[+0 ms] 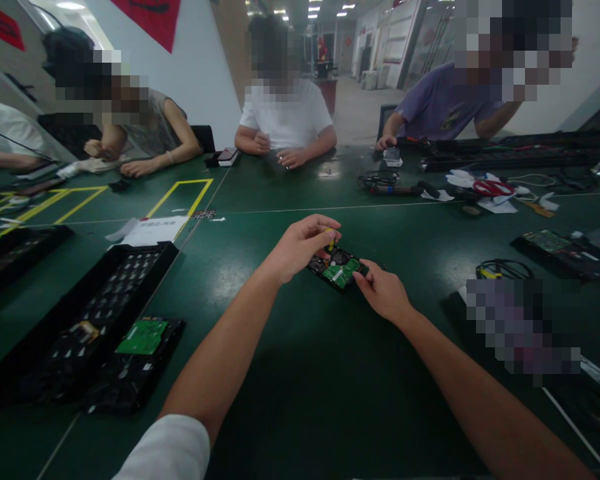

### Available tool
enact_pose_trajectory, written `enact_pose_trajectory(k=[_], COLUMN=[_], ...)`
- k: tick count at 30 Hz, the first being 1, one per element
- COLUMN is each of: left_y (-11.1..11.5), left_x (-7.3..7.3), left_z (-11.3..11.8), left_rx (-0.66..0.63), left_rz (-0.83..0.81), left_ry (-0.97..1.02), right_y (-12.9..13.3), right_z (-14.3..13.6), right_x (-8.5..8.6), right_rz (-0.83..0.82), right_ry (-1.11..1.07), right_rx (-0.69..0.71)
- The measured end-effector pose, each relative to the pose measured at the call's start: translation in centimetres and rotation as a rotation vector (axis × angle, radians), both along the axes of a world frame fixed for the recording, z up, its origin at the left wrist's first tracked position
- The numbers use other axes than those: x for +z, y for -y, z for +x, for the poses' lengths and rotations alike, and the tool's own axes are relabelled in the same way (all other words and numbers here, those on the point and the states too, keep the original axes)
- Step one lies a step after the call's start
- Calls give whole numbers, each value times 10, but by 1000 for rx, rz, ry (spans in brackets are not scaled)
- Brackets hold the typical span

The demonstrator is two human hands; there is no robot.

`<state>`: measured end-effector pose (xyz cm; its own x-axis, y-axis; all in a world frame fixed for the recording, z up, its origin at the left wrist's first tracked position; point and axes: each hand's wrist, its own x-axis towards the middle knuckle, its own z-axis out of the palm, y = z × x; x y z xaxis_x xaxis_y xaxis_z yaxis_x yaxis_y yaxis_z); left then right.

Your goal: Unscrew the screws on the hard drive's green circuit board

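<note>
While co-workers in a white shirt (307, 110) and a purple shirt (440, 100) sit along the far side of a green table (305, 380), a person's two bare hands are at a flat black unit with a green circuit board (341, 272), in the middle of the scene. The right hand (386, 292) has its thumb and fingers clamped on the unit's right end. The left hand (300, 248) sits over the far left part, fingertips drawn together at a small yellow item (331, 235); they appear to pinch it, though the detail is too small for certainty.

To the left, a long black tray (167, 255) lies beside a second black unit (130, 373), its green board facing up. A paper sheet (155, 231) lies beyond the tray. To the right, a coiled cable (517, 268) lies near a third board-bearing unit (550, 248).
</note>
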<state>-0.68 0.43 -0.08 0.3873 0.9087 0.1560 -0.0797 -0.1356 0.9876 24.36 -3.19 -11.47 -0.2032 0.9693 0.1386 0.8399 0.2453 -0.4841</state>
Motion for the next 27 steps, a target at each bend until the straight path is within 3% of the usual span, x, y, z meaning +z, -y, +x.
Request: enact_pose_trajectory(k=[14,21,27], left_y=[-2,0,-2], left_x=[2,3,-1], left_z=[0,2,4], left_rx=[83,13,47], left_rz=[-57,-71,-80], left_ry=[60,98,153], right_y=[-1,-1,0], right_z=[-1,-1,-2], right_x=[0,0,2], right_rz=[-7,-22,-38], right_ry=[2,-4,-34], right_rx=[-9,-6,-22])
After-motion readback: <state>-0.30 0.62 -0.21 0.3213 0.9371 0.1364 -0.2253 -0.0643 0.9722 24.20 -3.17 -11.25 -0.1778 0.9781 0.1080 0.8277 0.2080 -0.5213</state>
